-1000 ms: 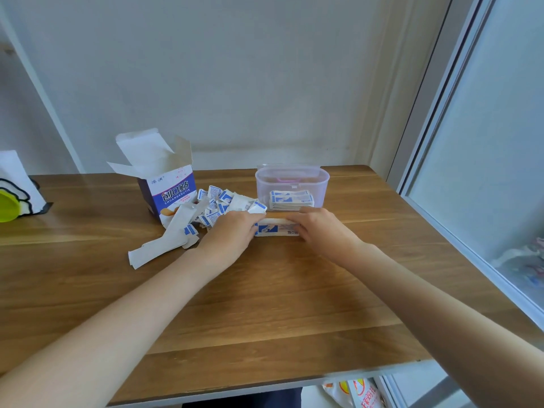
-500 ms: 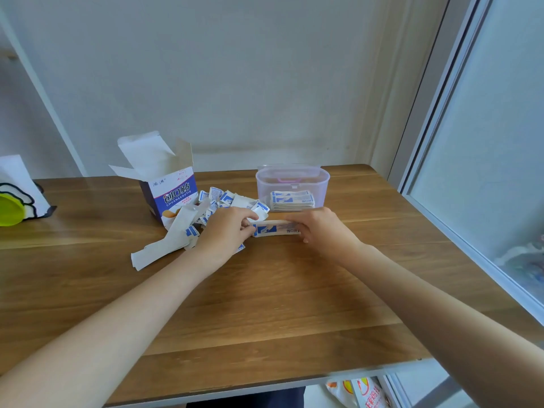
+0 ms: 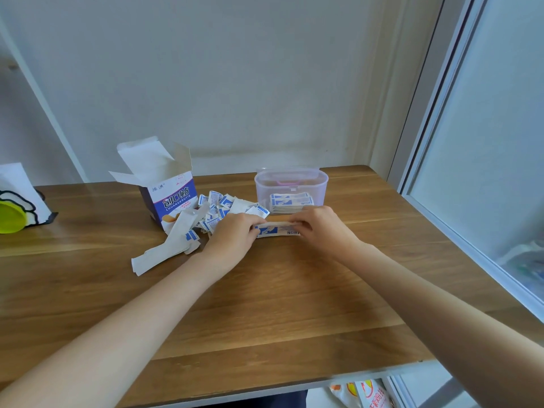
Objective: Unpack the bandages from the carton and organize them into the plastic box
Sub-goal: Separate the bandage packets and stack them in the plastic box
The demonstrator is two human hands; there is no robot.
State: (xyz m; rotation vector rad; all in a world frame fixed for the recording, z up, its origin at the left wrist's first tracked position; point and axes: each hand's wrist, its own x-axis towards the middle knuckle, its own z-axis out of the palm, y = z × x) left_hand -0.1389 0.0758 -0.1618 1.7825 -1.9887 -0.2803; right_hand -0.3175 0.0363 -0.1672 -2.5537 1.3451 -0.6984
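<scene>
A small stack of blue-and-white wrapped bandages [image 3: 275,230] is held just above the wooden table [image 3: 265,304], my left hand [image 3: 232,240] pinching its left end and my right hand [image 3: 321,228] pinching its right end. Right behind them stands the clear plastic box [image 3: 291,184], holding a neat stack of bandages [image 3: 290,201] on its bottom. To the left is the open purple-and-white carton [image 3: 170,195], its flaps up. A loose pile of bandages [image 3: 223,210] lies between carton and box.
Long white paper strips [image 3: 167,245] lie in front of the carton. A white holder with a yellow-green object [image 3: 11,213] stands at the table's far left. A wall runs behind the table and a glass panel [image 3: 485,172] along its right edge.
Both hands have gathered the stack and lifted it slightly off the table, squaring it between the fingertips. The view has shifted a little.
</scene>
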